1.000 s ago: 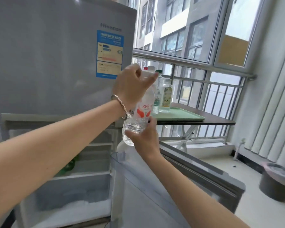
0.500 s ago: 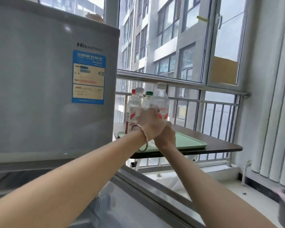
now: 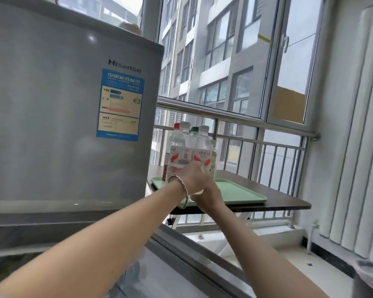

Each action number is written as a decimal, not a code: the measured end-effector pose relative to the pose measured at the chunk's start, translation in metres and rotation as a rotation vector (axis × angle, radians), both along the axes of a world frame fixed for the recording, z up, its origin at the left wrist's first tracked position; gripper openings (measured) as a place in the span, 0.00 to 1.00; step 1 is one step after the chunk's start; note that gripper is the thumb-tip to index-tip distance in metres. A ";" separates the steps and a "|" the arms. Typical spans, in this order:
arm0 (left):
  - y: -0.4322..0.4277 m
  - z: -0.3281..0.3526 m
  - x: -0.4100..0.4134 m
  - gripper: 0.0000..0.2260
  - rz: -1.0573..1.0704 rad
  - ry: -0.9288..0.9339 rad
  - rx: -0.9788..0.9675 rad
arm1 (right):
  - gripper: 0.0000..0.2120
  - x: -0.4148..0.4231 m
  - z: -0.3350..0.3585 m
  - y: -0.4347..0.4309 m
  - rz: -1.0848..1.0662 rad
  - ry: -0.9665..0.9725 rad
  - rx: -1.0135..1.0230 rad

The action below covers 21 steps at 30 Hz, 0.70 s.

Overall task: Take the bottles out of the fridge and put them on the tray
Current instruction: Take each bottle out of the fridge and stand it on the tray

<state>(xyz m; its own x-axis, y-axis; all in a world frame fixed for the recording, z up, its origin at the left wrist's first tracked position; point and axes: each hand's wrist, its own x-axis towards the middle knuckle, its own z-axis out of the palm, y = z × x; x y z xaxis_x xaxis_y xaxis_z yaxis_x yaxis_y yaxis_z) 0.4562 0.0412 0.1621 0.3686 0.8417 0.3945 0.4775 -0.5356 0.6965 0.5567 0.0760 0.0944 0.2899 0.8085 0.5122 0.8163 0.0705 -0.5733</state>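
A clear water bottle (image 3: 202, 147) with a white cap and a red-and-white label stands upright over the left end of the green tray (image 3: 241, 193). My left hand (image 3: 194, 179), with a bracelet at the wrist, wraps its lower half. My right hand (image 3: 209, 195) holds it at the base from below. Whether the base touches the tray is hidden by my hands. Behind and left of it several other bottles (image 3: 178, 151) stand close together on the tray, with red, white and green caps.
The grey fridge (image 3: 69, 117) rises at the left, its open lower door (image 3: 181, 261) jutting out under my arms. The tray lies on a dark folding table (image 3: 289, 203) by a metal railing (image 3: 246, 119) and window. White blinds hang at the right, a grey bin (image 3: 368, 278) below them.
Both hands carried the bottle from in front of the open fridge over to the tray and lowered it upright beside the other bottles. My view rose away from the fridge interior.
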 end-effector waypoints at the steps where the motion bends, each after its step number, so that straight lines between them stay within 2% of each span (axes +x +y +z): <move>1: -0.001 -0.002 -0.002 0.11 -0.012 -0.010 0.006 | 0.30 -0.002 -0.003 -0.004 -0.028 0.024 0.081; 3: -0.008 0.000 -0.020 0.08 -0.001 -0.003 0.047 | 0.26 -0.024 0.002 -0.029 -0.067 0.048 0.315; 5: -0.013 0.002 -0.045 0.08 0.057 0.033 0.052 | 0.19 -0.056 0.005 -0.059 0.013 0.045 0.474; 7: -0.018 -0.004 -0.080 0.09 0.098 0.122 -0.058 | 0.16 -0.095 0.003 -0.083 0.150 0.043 0.460; 10: -0.025 -0.027 -0.135 0.12 0.142 0.346 -0.259 | 0.17 -0.146 -0.016 -0.098 0.304 0.087 0.210; 13: -0.026 -0.057 -0.191 0.12 0.169 0.574 -0.466 | 0.21 -0.190 -0.051 -0.093 0.422 -0.040 -0.089; 16: -0.011 -0.097 -0.236 0.10 0.234 0.638 -0.653 | 0.25 -0.224 -0.099 -0.067 0.506 -0.213 -0.344; 21: 0.024 -0.188 -0.293 0.10 0.371 0.690 -0.799 | 0.41 -0.265 -0.178 -0.026 0.588 -0.185 -0.622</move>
<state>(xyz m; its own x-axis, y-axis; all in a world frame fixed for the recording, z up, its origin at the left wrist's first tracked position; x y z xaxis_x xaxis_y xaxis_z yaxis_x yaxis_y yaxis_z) 0.1632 0.0654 -0.0263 -0.0269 0.8651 -0.5008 0.9318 0.2031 0.3008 0.2920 0.0499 -0.0836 -0.3060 0.9492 -0.0739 0.8295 0.2277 -0.5101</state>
